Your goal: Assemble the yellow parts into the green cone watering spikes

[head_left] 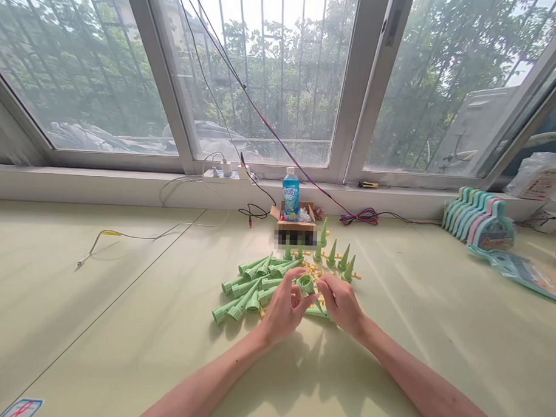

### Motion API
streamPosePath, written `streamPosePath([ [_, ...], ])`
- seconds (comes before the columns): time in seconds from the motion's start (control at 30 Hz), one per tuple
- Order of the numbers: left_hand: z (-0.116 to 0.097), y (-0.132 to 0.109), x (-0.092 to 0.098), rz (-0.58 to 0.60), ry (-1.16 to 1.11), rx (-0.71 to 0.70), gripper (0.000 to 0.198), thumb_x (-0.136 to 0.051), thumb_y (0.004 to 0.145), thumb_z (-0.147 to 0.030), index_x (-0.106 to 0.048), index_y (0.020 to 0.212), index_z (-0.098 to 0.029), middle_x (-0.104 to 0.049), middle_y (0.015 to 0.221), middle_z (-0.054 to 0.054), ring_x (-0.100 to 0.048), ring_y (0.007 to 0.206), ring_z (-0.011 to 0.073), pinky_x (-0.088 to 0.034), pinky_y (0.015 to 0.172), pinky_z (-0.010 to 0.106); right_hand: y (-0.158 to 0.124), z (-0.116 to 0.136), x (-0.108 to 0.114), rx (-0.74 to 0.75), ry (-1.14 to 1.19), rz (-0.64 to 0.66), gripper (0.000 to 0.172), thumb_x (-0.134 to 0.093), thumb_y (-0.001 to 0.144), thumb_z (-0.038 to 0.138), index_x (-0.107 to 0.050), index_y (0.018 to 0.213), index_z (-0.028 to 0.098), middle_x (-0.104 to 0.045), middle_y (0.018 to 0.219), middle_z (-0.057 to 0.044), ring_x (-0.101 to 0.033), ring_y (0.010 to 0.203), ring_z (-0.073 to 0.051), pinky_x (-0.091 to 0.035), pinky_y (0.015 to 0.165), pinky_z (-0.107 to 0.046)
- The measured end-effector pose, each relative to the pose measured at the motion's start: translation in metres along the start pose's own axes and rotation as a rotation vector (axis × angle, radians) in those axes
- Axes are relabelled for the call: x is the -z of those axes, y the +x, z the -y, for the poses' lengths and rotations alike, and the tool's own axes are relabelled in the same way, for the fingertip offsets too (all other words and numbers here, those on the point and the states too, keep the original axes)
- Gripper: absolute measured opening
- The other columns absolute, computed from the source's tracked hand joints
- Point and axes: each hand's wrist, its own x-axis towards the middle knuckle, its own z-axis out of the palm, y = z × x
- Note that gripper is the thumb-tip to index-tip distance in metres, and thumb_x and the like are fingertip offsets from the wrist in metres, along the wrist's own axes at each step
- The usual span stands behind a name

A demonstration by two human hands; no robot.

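My left hand [286,306] is closed around a green plastic watering spike [306,283], its round hollow end facing up toward me and its tip pointing down to the right. Against the side of that spike, my right hand [341,301] has its fingers pinched together; whatever lies between them is hidden. Left of my hands lies a pile of similar green spikes [245,287] on their sides. Small yellow valve pieces [311,270] are heaped just behind my fingers. Several spikes [344,257] with yellow pieces fitted stand upright behind my right hand.
A small cardboard box [297,226] holding a blue bottle [290,195] stands behind the pile. Coiled cables [360,217] lie near the sill. A row of pastel plastic items [481,218] and a light-blue flat package [515,271] sit at right. A thin grey cable [135,233] crosses the left.
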Motion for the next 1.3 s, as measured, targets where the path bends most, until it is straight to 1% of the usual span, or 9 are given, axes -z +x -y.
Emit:
streamPosePath([
  [0.1, -0.005, 0.002, 0.001, -0.025, -0.093, 0.013, 0.038, -0.052, 0.095, -0.045, -0.038, 0.125, -0.025, -0.049, 0.108, 0.005, -0.048, 0.055, 0.0038, -0.038, 0.043, 0.016, 0.003, 0.005, 0.002, 0.008, 0.030, -0.067, 0.028, -0.040, 0.102, 0.023, -0.045, 0.075, 0.020, -0.044, 0.065, 0.003, -0.039, 0.056, -0.010, -0.034, 0.054, -0.022],
  [0.17, -0.007, 0.004, 0.002, -0.026, -0.216, 0.047, 0.038, -0.041, 0.098, -0.051, -0.040, 0.124, -0.023, -0.052, 0.090, 0.001, -0.045, 0.051, 0.0046, -0.037, 0.044, 0.017, 0.005, 0.007, 0.004, 0.009, 0.040, -0.109, 0.026, -0.040, 0.102, 0.022, -0.046, 0.077, 0.020, -0.045, 0.066, 0.003, -0.040, 0.056, -0.011, -0.034, 0.054, -0.022],
  [0.27, -0.009, 0.006, 0.002, 0.016, -0.405, 0.182, 0.043, -0.031, 0.099, -0.056, -0.043, 0.120, -0.020, -0.051, 0.064, -0.005, -0.040, 0.041, 0.0064, -0.031, 0.040, 0.017, 0.006, 0.008, 0.005, 0.031, 0.040, -0.112, 0.023, -0.041, 0.102, 0.021, -0.050, 0.080, 0.020, -0.048, 0.069, 0.002, -0.044, 0.059, -0.012, -0.037, 0.056, -0.023],
  [0.37, -0.012, 0.007, 0.004, 0.078, -0.539, 0.310, 0.043, -0.032, 0.098, -0.058, -0.044, 0.116, -0.021, -0.053, 0.058, -0.005, -0.040, 0.037, 0.0075, -0.028, 0.038, 0.018, 0.005, 0.006, 0.003, 0.083, 0.035, -0.055, 0.020, -0.042, 0.102, 0.019, -0.053, 0.085, 0.020, -0.053, 0.074, -0.001, -0.048, 0.064, -0.013, -0.039, 0.059, -0.024],
  [0.5, -0.015, 0.008, 0.005, 0.110, -0.589, 0.357, 0.040, -0.042, 0.096, -0.056, -0.045, 0.115, -0.022, -0.055, 0.057, -0.005, -0.044, 0.037, 0.0081, -0.030, 0.038, 0.017, 0.002, 0.004, 0.002, 0.111, 0.014, -0.002, 0.020, -0.040, 0.102, 0.019, -0.053, 0.087, 0.021, -0.053, 0.076, -0.002, -0.047, 0.062, -0.013, -0.038, 0.056, -0.024],
  [0.7, -0.018, 0.008, 0.007, 0.106, -0.562, 0.340, 0.038, -0.049, 0.093, -0.053, -0.046, 0.114, -0.021, -0.052, 0.060, -0.006, -0.044, 0.036, 0.0066, -0.030, 0.038, 0.017, 0.002, 0.004, 0.004, 0.093, 0.023, 0.009, 0.023, -0.039, 0.102, 0.020, -0.051, 0.083, 0.021, -0.053, 0.072, 0.000, -0.047, 0.060, -0.013, -0.038, 0.056, -0.024],
  [1.0, -0.006, 0.006, 0.004, 0.107, -0.513, 0.196, 0.032, -0.052, 0.096, -0.045, -0.042, 0.120, -0.026, -0.047, 0.087, -0.004, -0.041, 0.043, 0.0000, -0.034, 0.042, 0.016, -0.003, -0.007, -0.002, -0.005, -0.020, 0.046, 0.032, -0.036, 0.103, 0.027, -0.042, 0.073, 0.020, -0.043, 0.064, 0.003, -0.037, 0.054, -0.011, -0.032, 0.052, -0.023],
  [1.13, -0.003, 0.003, 0.005, 0.100, -0.338, 0.119, 0.034, -0.051, 0.096, -0.042, -0.041, 0.125, -0.028, -0.046, 0.096, 0.000, -0.047, 0.054, 0.0037, -0.041, 0.047, 0.018, -0.003, -0.008, -0.003, -0.029, -0.040, 0.047, 0.035, -0.034, 0.104, 0.030, -0.037, 0.070, 0.021, -0.037, 0.061, 0.005, -0.032, 0.051, -0.010, -0.029, 0.050, -0.023],
  [1.3, -0.002, -0.001, 0.007, 0.093, -0.054, 0.027, 0.038, -0.052, 0.095, -0.037, -0.040, 0.130, -0.026, -0.054, 0.100, 0.004, -0.047, 0.056, 0.0068, -0.039, 0.048, 0.019, -0.002, -0.005, -0.003, -0.040, -0.058, 0.044, 0.038, -0.030, 0.105, 0.030, -0.032, 0.068, 0.022, -0.032, 0.059, 0.006, -0.027, 0.050, -0.010, -0.026, 0.048, -0.024],
])
